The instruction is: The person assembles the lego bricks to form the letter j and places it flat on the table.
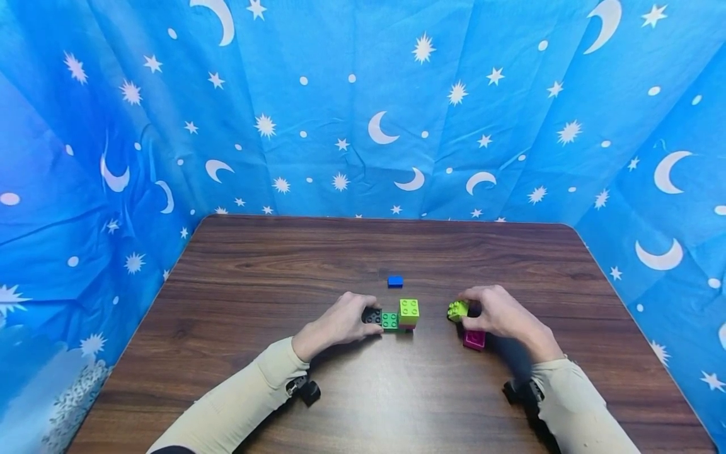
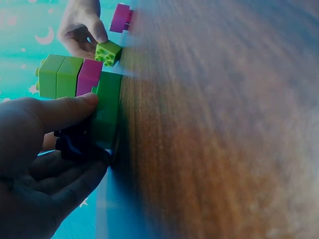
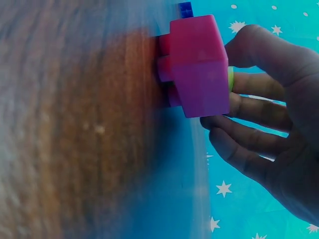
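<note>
My left hand (image 1: 346, 318) grips the black brick (image 1: 372, 316) at the left end of a small built piece, thumb on the near side. This piece has a green brick (image 1: 389, 321) at its base. On its right end stand a magenta brick (image 2: 89, 77) and two stacked lime bricks (image 2: 62, 75). To the right, my right hand (image 1: 501, 313) pinches a separate lime brick (image 1: 457, 310), tilted with its studs turned to the left. Just in front of that hand, a magenta brick (image 1: 474, 340) lies upside down, its studs against the table (image 3: 89, 124).
A small blue brick (image 1: 395, 282) lies on the brown wooden table behind the built piece. Blue cloth (image 1: 317, 107) with moons and stars hangs behind the table and along both sides.
</note>
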### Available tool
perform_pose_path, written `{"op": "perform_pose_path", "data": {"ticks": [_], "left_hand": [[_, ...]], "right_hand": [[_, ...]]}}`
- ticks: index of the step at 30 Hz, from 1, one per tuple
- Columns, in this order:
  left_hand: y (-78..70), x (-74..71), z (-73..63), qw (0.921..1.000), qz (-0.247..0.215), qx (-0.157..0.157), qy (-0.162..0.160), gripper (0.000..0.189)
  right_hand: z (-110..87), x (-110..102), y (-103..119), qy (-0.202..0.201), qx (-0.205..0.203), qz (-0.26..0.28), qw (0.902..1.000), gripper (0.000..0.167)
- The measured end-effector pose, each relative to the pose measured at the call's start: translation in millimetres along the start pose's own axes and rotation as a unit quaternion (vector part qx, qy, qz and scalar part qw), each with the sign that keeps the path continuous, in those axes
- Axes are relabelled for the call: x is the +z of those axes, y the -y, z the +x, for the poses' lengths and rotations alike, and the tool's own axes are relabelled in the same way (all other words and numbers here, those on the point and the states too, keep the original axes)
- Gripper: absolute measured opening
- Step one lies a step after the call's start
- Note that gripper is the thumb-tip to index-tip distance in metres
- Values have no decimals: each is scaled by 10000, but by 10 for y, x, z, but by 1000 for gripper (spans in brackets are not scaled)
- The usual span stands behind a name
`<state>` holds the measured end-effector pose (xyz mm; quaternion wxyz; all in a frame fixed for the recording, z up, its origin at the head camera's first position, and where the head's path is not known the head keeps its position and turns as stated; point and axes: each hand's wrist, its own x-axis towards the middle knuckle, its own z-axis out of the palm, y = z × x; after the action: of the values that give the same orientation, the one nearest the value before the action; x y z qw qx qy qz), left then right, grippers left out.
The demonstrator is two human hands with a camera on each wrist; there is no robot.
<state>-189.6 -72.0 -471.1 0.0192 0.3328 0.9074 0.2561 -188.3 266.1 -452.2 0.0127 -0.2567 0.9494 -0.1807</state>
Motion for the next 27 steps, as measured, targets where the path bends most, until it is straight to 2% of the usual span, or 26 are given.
{"op": "perform_pose_path", "data": {"ticks": [9, 15, 27], "left_hand": [[-11, -7, 2, 9999, -12, -80, 68, 32], [5, 5, -1, 10000, 71, -39, 23, 30], [1, -2, 3, 10000, 25, -40, 29, 31]], "right_hand": [[3, -24, -3, 209, 133, 14, 9997, 40], [6, -38, 0, 215, 0, -94, 9997, 42], [60, -21, 42, -482, -513, -90, 9975, 37]]}}
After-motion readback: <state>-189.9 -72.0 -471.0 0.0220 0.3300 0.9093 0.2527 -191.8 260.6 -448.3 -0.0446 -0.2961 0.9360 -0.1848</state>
